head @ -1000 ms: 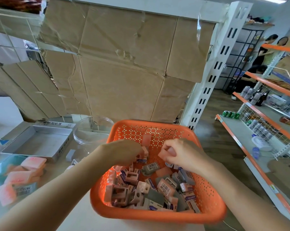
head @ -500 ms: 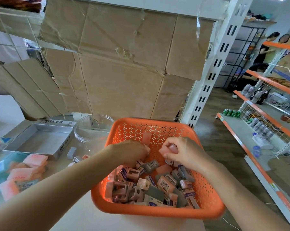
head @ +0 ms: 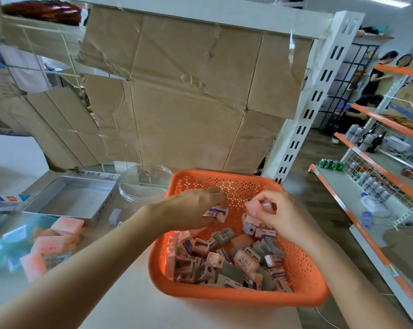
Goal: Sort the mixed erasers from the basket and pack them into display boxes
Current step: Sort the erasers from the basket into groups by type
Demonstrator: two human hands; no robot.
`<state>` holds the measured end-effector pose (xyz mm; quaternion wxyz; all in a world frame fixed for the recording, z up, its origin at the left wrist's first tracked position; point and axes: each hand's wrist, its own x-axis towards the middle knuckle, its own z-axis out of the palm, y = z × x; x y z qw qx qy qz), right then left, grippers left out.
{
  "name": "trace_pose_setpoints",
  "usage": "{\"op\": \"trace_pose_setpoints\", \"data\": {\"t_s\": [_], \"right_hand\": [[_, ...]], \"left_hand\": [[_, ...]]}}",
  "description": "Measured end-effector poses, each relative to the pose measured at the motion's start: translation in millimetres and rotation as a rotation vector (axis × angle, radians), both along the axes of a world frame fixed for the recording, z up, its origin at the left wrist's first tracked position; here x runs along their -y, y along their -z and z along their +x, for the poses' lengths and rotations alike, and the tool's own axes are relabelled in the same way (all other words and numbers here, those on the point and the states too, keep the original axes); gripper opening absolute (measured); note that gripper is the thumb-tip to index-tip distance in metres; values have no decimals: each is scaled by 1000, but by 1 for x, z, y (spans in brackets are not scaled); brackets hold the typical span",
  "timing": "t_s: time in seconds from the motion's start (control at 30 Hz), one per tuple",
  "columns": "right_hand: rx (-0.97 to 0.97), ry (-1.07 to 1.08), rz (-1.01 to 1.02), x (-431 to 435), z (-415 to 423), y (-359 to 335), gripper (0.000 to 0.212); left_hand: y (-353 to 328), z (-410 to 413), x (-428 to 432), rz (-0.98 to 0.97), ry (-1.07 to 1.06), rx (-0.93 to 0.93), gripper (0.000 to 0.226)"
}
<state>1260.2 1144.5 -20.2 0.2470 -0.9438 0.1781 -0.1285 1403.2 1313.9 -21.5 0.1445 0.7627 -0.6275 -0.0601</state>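
Both hands are in the orange basket (head: pixel 302 276), the left hand (head: pixel 191 210) gripping sleeved erasers (head: pixel 216 212), the right hand (head: pixel 274 213) pinching a pink eraser (head: pixel 252 207): light, rubbery blocks, probably easiest taken across their flat sides.

The silver display box (head: pixel 91 175) bears Korean print, seemingly "모비 지우개"; labels on the erasers (head: pixel 224 234) are too blurred.

Extends both bare forearms forward from the lower corners, converging; holds the left hand (head: pixel 191 210) knuckles up, fingers curled round a sleeved pink eraser (head: pixel 216 213). Pinches a bare pink eraser (head: pixel 252 207) in the right hand (head: pixel 281 216), fingers bent inward, thumbnail showing; sets both hands near, apart.
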Motion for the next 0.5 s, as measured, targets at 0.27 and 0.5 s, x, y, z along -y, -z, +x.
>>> {"op": "trace_pose_setpoints", "data": {"t_s": [0.27,0.5], "right_hand": [[126,7,134,-49,0,-10,23],[252,33,214,-117,12,-16,27]], "left_hand": [[-21,14,-62,-279,-13,-54,28],[-14,45,-139,-336,-156,-110,22]]}}
